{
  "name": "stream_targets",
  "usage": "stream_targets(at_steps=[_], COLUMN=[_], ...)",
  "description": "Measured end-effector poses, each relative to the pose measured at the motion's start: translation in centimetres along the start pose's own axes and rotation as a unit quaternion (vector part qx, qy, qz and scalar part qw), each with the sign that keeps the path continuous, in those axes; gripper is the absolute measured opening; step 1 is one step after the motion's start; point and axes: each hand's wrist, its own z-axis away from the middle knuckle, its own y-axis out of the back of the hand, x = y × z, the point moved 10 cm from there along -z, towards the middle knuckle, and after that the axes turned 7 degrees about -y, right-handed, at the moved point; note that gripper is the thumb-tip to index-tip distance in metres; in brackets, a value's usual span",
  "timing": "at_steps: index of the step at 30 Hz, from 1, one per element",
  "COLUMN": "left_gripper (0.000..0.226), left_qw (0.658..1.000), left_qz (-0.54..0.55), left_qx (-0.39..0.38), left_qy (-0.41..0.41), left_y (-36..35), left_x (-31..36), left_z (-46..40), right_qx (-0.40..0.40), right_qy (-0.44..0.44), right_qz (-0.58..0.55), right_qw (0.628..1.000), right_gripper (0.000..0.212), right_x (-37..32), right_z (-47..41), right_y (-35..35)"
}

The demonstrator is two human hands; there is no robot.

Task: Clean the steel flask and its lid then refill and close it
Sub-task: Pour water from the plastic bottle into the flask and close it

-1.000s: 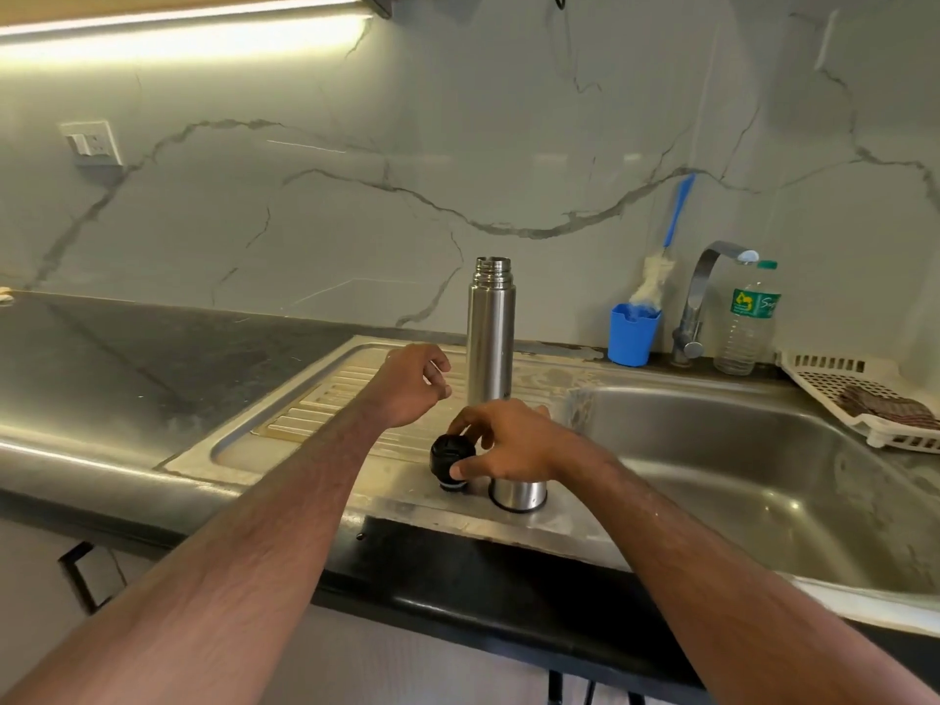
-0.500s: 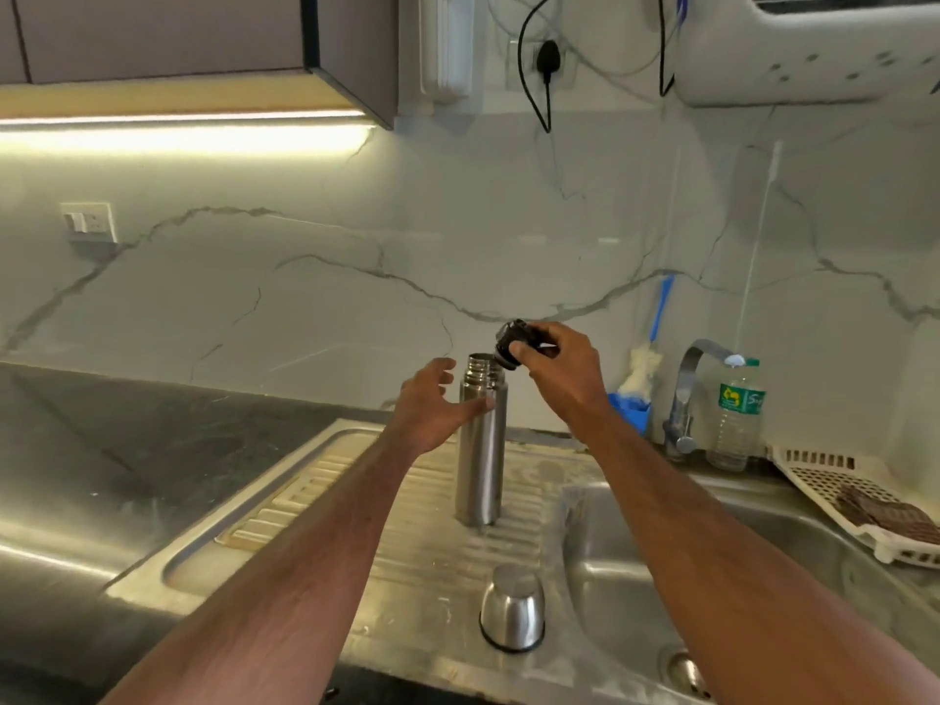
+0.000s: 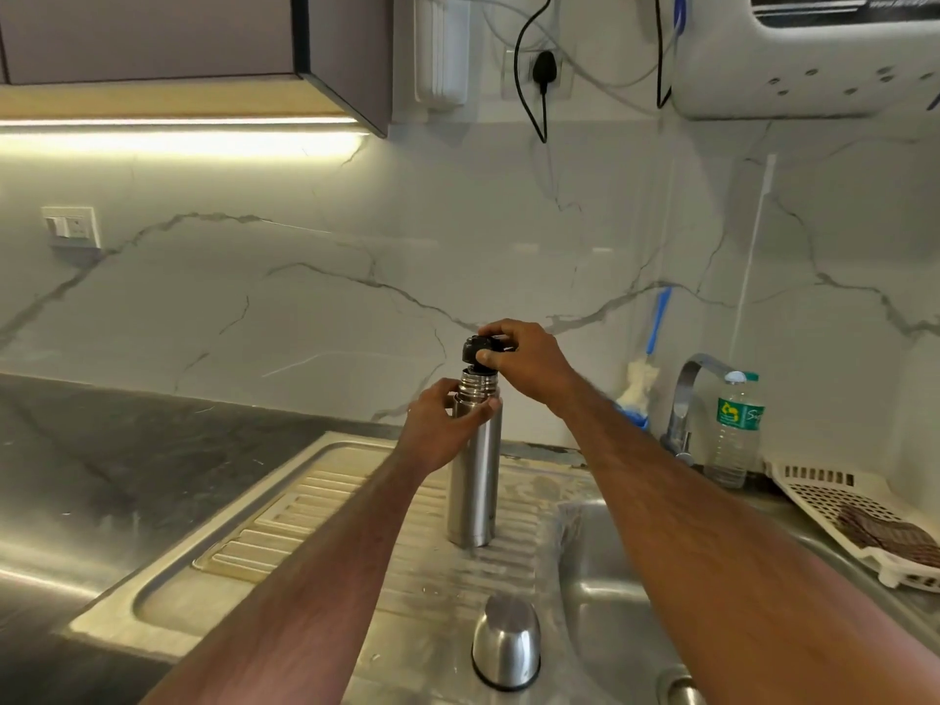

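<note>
Flask (image 3: pixel 473 480) — upright beside the sink (image 3: pixel 600 567); our left hand (image 3: pixel 442 424) grips its neck steady, right hand (image 3: pixel 524 356) fingers pinching the black stopper (image 3: pixel 473 348) onto its mouth.

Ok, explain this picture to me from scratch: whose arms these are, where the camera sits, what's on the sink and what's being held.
There is no machine here. The camera sits on a person's head and looks forward and down, so both arms are that person's own. The left hand grips the neck of the steel flask, which stands upright on the ribbed draining board. The right hand holds the black stopper at the flask's mouth. The steel cup lid rests upside down nearer the camera. Behind the sink basin stand a tap and a plastic water bottle.
</note>
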Motion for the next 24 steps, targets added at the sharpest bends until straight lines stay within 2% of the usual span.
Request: stream_targets(at_steps=[3, 10, 19, 21, 24], left_gripper=[0.051, 0.053, 0.051, 0.050, 0.048], left_qw=[1.000, 1.000, 0.999, 0.998, 0.997], left_qz=[0.000, 0.015, 0.034, 0.047, 0.064], left_qx=[-0.003, -0.007, 0.003, 0.015, 0.021], left_qy=[0.012, 0.023, 0.029, 0.036, 0.038], left_y=[-0.1, -0.3, -0.6, -0.7, -0.7], left_x=[-0.2, -0.5, -0.9, -1.1, -1.0], left_z=[-0.1, -0.1, 0.2, 0.2, 0.3], right_qx=[-0.033, -0.052, -0.008, 0.010, 0.028], right_qy=[0.000, -0.015, -0.041, -0.038, -0.029], right_qz=[0.001, 0.029, 0.003, 0.035, 0.116], right_qw=[0.999, 0.998, 0.999, 0.999, 0.992], right_gripper=[0.039, 0.037, 0.034, 0.036, 0.051], right_x=[-0.2, 1.1, 2.4, 2.0, 1.3], right_z=[-0.1, -0.1, -0.1, -0.4, -0.6], right_y=[-0.5, -1.3, -0.8, -0.6, -0.9])
